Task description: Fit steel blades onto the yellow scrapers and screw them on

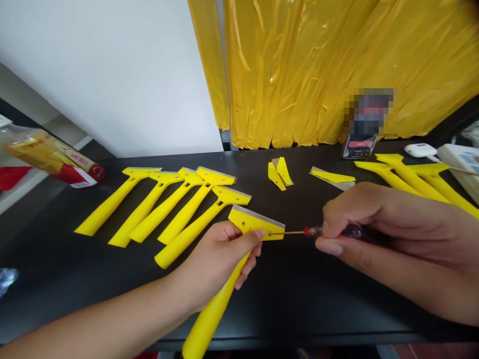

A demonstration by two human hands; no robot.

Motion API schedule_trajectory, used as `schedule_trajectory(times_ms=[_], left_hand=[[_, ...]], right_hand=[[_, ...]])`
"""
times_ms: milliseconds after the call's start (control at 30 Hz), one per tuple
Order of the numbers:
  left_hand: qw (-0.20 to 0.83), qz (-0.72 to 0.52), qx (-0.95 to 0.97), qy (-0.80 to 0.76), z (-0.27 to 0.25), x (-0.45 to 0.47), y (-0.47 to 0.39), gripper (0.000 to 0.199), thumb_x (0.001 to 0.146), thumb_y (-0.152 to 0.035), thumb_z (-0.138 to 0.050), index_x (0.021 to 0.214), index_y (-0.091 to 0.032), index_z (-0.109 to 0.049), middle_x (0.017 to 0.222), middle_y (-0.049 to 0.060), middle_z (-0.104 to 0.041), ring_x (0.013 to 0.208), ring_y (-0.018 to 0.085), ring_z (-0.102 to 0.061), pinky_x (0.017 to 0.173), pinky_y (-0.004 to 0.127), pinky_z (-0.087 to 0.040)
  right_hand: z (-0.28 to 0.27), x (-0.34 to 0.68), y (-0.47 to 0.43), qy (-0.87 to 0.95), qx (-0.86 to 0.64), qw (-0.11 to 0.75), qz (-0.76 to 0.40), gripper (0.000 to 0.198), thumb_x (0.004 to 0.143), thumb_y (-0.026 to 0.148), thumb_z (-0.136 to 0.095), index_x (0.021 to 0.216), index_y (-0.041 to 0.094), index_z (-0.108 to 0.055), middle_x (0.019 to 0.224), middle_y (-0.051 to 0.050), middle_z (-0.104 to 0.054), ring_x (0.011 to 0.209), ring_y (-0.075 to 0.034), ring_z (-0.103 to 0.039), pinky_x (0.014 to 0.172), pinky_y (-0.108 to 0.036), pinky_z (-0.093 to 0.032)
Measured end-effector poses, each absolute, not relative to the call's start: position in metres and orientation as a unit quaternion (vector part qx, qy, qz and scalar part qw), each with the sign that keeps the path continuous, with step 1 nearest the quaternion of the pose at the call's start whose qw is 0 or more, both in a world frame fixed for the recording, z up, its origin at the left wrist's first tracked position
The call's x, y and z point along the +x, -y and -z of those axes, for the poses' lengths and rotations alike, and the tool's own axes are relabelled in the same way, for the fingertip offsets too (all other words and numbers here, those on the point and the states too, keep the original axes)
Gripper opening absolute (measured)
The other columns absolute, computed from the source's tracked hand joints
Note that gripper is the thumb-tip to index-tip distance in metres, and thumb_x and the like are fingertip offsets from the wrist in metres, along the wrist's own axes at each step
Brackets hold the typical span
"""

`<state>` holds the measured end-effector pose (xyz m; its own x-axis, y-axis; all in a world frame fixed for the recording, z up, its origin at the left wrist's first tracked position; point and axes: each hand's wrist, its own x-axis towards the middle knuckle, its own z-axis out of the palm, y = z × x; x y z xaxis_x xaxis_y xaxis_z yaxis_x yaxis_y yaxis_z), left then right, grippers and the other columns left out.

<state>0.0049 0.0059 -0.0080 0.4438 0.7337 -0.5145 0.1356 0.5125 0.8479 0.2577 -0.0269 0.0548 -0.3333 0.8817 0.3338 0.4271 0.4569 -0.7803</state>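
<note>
My left hand (232, 249) is closed around the neck of a yellow scraper (209, 319), its thumb pressed on the head beside a screw. A metal blade edge shows along the top of that head. In my right hand (392, 244) is a screwdriver (312, 231) with a red-tipped, see-through handle, pinched between thumb and fingers. Its thin shaft points left, and the tip meets the right-hand screw (269, 234) on the scraper head. Several more yellow scrapers (149, 209) with blades lie in an overlapping row left of my left hand.
Yellow head plates (277, 174) and a plate with a blade (333, 177) lie behind my hands on the black table (93, 279). Yellow handles (407, 174) are at right, near a phone (361, 134) and a white earbud case (420, 150). A bottle (52, 154) lies at left.
</note>
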Motion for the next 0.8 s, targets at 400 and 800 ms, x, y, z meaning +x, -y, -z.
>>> schedule_trajectory(times_ms=[400, 800], left_hand=[[0.715, -0.209, 0.443, -0.499, 0.0053, 0.007, -0.0055, 0.041, 0.095, -0.051, -0.071, 0.07, -0.019, -0.062, 0.051, -0.003, -0.052, 0.041, 0.009, -0.043, 0.041, 0.019, -0.034], [0.716, -0.207, 0.441, -0.501, 0.0093, 0.0054, -0.0061, 0.041, 0.094, -0.052, -0.071, 0.07, -0.019, -0.061, 0.049, -0.004, -0.052, 0.038, 0.008, -0.043, 0.04, 0.019, -0.033]], right_hand=[[-0.0541, 0.2587, 0.025, 0.77, -0.42, 0.389, -0.281, 0.018, 0.089, 0.023, -0.081, 0.099, 0.03, -0.068, 0.082, 0.004, -0.071, 0.063, -0.012, -0.065, 0.056, -0.022, -0.055], [-0.0542, 0.2582, 0.0218, 0.794, -0.416, 0.376, -0.233, 0.014, 0.089, 0.027, -0.083, 0.094, 0.027, -0.07, 0.072, 0.004, -0.069, 0.054, -0.01, -0.061, 0.049, -0.02, -0.048]])
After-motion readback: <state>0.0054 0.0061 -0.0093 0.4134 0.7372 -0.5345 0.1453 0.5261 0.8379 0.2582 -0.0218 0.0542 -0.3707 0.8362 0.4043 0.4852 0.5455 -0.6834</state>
